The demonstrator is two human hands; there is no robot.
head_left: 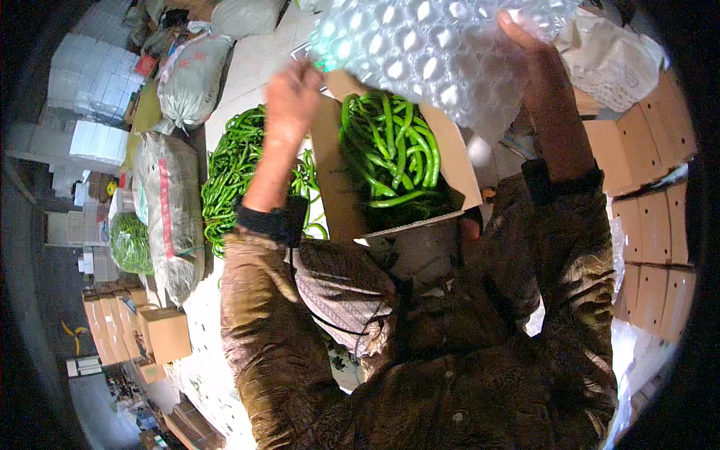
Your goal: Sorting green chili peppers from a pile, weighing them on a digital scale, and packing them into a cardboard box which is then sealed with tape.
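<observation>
Long green peppers (394, 154) fill an open cardboard box (337, 180) in front of me. A sheet of clear bubble cushioning (424, 45) hangs over the box's far side. My right hand (523, 41) grips that sheet at its right part, thumb upright. My left hand (295, 97) is raised just beside the box's far left corner, fingers curled and slightly blurred; what they hold is hidden. A loose heap of green peppers (232, 180) lies on the pale surface left of the box, partly behind my left forearm.
Stuffed sacks (169, 217) line the left, with a clear bag of greens (131, 247) and cartons (165, 334) beyond. Folded white sacking (604, 56) lies at back right. Stacked cardboard boxes (652, 225) stand along the right.
</observation>
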